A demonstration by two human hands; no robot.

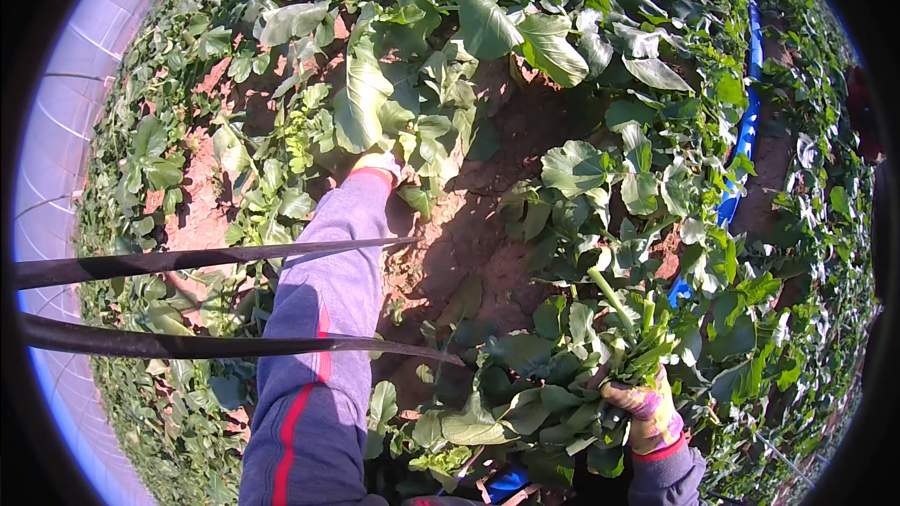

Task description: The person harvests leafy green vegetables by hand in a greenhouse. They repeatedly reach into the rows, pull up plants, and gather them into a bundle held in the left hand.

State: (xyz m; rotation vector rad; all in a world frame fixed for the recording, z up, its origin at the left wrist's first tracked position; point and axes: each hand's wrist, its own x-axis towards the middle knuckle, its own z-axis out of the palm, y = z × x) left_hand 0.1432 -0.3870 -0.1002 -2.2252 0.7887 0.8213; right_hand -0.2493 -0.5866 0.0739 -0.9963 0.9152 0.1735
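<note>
My left hand (380,162), in a patterned glove, reaches in among the broad green leaves (365,95) of a leafy plant. Foliage covers its fingers, so whether they grip anything is hidden. At the lower right, my right hand (648,413) wears a yellow and pink glove. It is closed around a bunch of cut leafy greens (636,344). Pale stem ends of the bunch point up and away, while its leaves hang below and to the left of the hand.
Bare reddish soil (485,225) shows between the plants. A blue hose (747,123) runs lengthwise on the right. Two dark strips (211,346) cross the view from the left, over my left sleeve. A plastic-covered greenhouse wall (60,126) stands at the left.
</note>
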